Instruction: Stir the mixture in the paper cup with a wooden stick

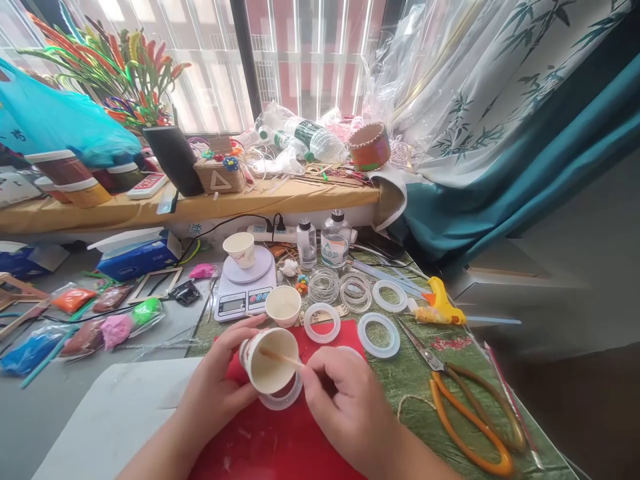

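Note:
My left hand (213, 383) wraps round a white paper cup (270, 377), tilted so that its mouth faces me. Between the fingertips of my right hand (347, 397) is a flat wooden stick (280, 357), its far end inside the cup. What the cup contains is hard to make out. Just below the cup lies a translucent ring mould (281, 403) on a red sheet (270, 453). Another ring mould (323, 322) sits beyond, and one more is partly hidden behind my right hand. A second paper cup (283, 307) stands behind the held one.
A kitchen scale (245, 293) bears a paper cup (240, 249). Two clear bottles (335, 241) stand behind clear rings (324, 287). To the right lie more ring moulds (379, 335), a yellow glue gun (440, 308) and orange-handled scissors (465, 417). Bagged coloured clay (117, 330) lies left.

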